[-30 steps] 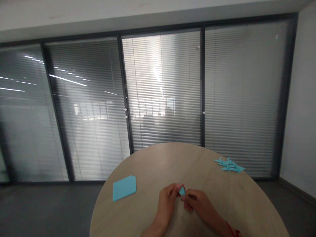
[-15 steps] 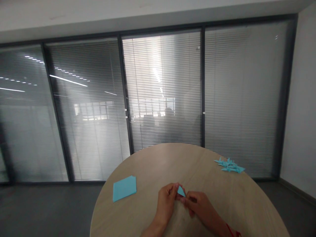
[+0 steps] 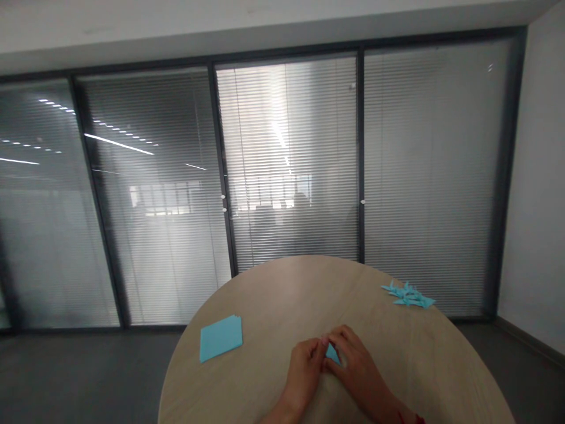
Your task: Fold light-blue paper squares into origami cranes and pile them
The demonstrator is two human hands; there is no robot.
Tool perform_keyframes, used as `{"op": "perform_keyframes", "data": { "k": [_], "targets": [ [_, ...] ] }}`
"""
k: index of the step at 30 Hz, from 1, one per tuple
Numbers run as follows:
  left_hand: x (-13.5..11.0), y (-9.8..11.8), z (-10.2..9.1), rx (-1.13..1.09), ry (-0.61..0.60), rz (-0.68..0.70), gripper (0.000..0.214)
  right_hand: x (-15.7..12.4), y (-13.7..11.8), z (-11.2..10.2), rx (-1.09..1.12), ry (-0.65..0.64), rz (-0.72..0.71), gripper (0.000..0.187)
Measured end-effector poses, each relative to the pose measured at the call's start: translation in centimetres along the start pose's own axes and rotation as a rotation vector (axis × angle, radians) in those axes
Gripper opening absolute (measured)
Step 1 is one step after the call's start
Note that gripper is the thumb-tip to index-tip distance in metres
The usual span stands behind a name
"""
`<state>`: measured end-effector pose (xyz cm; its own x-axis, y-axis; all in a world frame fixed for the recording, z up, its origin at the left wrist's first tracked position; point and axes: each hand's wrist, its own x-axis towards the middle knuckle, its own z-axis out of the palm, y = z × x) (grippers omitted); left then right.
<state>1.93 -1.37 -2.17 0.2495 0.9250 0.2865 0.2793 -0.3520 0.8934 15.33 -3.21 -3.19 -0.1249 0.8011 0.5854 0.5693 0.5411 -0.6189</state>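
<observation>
A small folded piece of blue paper (image 3: 332,354) shows between my two hands, just above the near part of the table. My left hand (image 3: 305,366) pinches its left side, with the fingers pressed together. From the right, my right hand (image 3: 353,360) curls round the paper, thumb below and index finger above. The fingertips of both hands meet at the paper's upper left. Most of the paper is covered by my fingers, so its full shape is hidden.
A stack of blue paper sheets (image 3: 221,338) lies at the left of the round wooden table (image 3: 291,288). Several folded blue paper pieces with pointed ends (image 3: 408,295) are heaped near its right edge. Glass partitions with blinds (image 3: 289,159) stand behind the table.
My right hand has moved up and turned over the paper, its fingertips now meeting those of my left. My left hand has shifted slightly right and down. Less paper shows now.
</observation>
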Motion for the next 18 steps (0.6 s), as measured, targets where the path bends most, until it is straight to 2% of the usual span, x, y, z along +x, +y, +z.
{"op": "perform_keyframes", "data": {
  "k": [4, 11, 18],
  "targets": [
    [-0.01, 0.02, 0.2, -0.145, -0.034, -0.046, 0.063, -0.06, 0.51, -0.04, -0.039, 0.015, -0.012, 0.018],
    [0.14, -0.44, 0.31, -0.356, -0.097, -0.118, 0.067, -0.07, 0.79, -0.32, 0.03, 0.009, -0.001, 0.021],
    [-0.27, 0.46, 0.08, -0.324, -0.133, -0.06, 0.07, 0.37, 0.4, -0.93, 0.112, 0.023, 0.049, 0.018]
  ]
}}
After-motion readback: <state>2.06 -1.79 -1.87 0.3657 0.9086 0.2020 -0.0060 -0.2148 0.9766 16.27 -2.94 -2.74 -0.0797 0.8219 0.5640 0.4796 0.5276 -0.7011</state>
